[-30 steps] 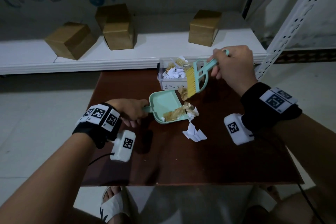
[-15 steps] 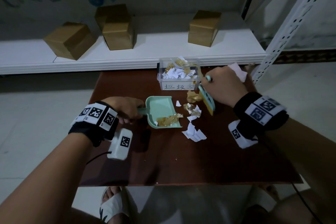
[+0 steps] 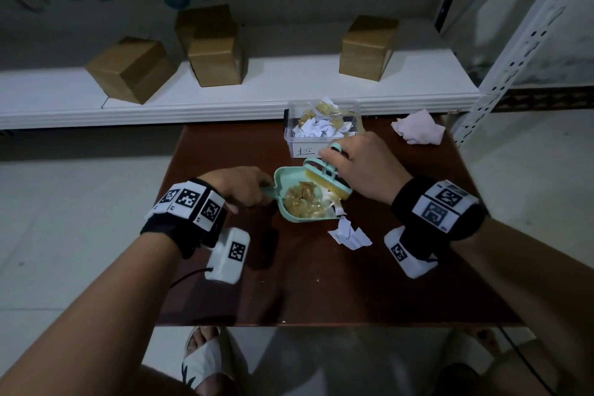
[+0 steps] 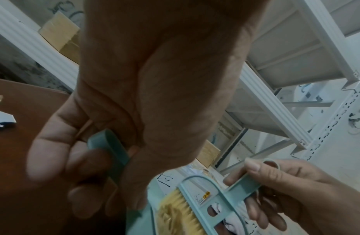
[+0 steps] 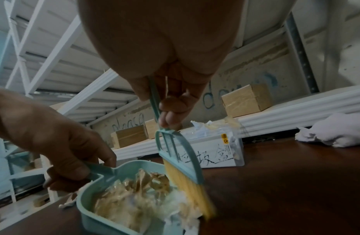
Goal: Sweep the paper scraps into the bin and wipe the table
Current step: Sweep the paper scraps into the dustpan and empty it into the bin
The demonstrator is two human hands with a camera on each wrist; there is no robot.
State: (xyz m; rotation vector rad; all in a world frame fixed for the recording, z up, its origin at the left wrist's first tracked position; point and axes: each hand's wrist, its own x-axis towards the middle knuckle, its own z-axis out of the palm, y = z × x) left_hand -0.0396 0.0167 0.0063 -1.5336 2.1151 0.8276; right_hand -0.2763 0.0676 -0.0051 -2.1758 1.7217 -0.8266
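Note:
A teal dustpan (image 3: 291, 178) lies on the brown table (image 3: 321, 292), holding crumpled yellowish and white scraps (image 3: 303, 201). My left hand (image 3: 244, 186) grips its handle (image 4: 114, 152). My right hand (image 3: 363, 167) grips a teal brush (image 3: 324, 177) by the handle, its yellow bristles (image 5: 191, 187) at the pan's mouth over the scraps. White paper scraps (image 3: 348, 233) lie on the table just in front of the pan. A clear plastic bin (image 3: 321, 128) with a handwritten label stands behind, with scraps inside.
A crumpled white cloth (image 3: 418, 130) lies at the table's far right corner. Behind the table runs a white shelf (image 3: 257, 93) with three brown boxes (image 3: 212, 45). A white perforated rack post (image 3: 520, 42) rises at the right.
The brush came down from above the bin, swept left across the table and pushed scraps into the dustpan. The pan now holds more scraps.

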